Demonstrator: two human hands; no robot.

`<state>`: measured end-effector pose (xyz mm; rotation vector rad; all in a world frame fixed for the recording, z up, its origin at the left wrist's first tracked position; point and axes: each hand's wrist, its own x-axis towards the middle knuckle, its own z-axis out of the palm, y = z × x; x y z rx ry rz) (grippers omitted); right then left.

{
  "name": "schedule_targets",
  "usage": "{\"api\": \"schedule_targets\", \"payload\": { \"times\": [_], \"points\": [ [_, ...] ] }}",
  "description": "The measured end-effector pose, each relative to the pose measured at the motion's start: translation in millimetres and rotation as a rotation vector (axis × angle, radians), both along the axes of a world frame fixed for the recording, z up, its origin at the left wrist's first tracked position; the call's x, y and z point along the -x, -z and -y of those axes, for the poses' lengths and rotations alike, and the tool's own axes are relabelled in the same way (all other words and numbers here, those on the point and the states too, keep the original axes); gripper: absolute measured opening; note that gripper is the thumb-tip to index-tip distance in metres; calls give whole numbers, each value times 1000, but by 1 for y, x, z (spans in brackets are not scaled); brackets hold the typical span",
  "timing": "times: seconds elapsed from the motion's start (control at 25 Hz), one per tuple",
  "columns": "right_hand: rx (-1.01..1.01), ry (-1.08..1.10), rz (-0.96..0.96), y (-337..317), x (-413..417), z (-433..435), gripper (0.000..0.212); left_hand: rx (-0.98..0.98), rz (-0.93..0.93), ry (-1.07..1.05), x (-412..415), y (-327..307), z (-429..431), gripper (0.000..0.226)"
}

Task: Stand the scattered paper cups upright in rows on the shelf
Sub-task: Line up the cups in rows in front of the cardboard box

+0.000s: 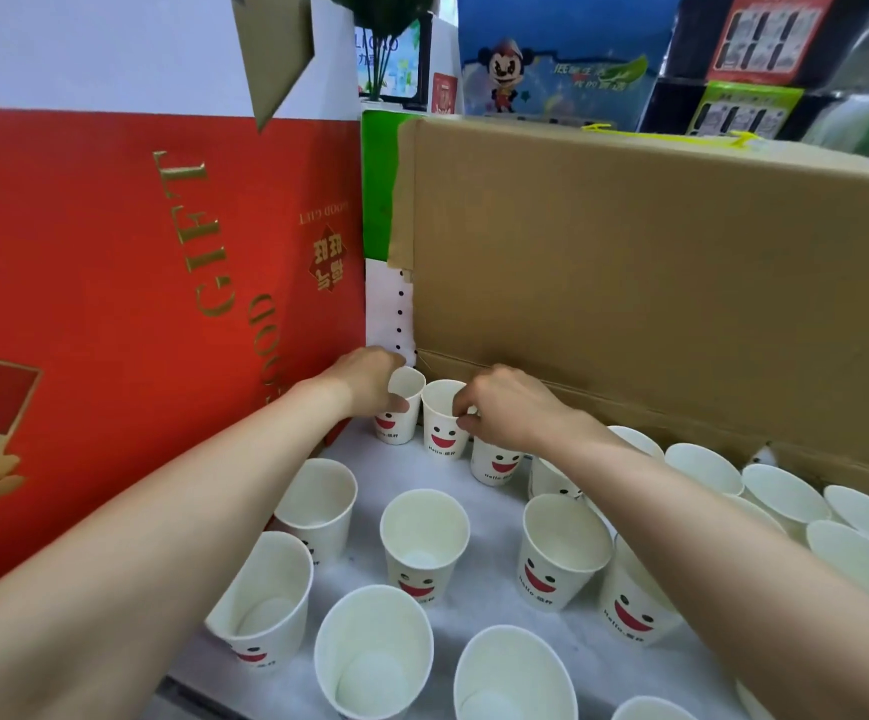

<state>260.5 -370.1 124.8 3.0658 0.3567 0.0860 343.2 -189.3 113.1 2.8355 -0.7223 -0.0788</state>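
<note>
left hand [370, 379]: arm outstretched, fingers curled round corner cup [402, 410] | right hand [512, 407]: arm outstretched, just right of corner cup, fingertips seemingly pinching rim of neighbour cup [442, 433]

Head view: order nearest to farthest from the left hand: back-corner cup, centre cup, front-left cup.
1. Back-corner cup, at the back, gripped by the left hand.
2. Centre cup, in the middle, nearer the camera.
3. Front-left cup, left side, nearer the camera again.

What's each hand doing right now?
Left hand: grips the corner cup.
Right hand: pinches the rim of the next cup.
</note>
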Motion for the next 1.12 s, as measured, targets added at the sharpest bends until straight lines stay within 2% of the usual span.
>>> {"api": "schedule_targets", "payload": {
  "times": [0.08,0.2,0.36,0.48,0.56,0.68,0.76,0.84,0.96,1.12],
  "points": [
    [28,-10,26,3,0,0,17,23,7,9,-4,4,-1,34],
    [101,-25,56,2,0,1,17,12,23,21,-4,5,-3,60],
    [203,-31,59,-1,7,2,20,5,36,42,2,1,-1,70],
    [-1,25,3,-15,18,17,41,-14,94,79,16,-9,3,74],
    [-142,97,38,-29,27,39,42,3,189,161,32,-18,10,69],
    [-127,237,-52,-38,51,73,38,42,217,342,55,-31,35,58],
    [-100,307,-191,-32,68,85,46,-32,205,423,66,-33,59,62],
    [-123,322,-215,-26,78,89,50,-125,197,461,69,-29,80,66],
    [-149,308,-143,-19,81,93,37,-181,154,468,68,-18,96,65],
    [-111,300,-40,-7,78,87,6,-128,189,469,61,-7,101,37]
  ]
}}
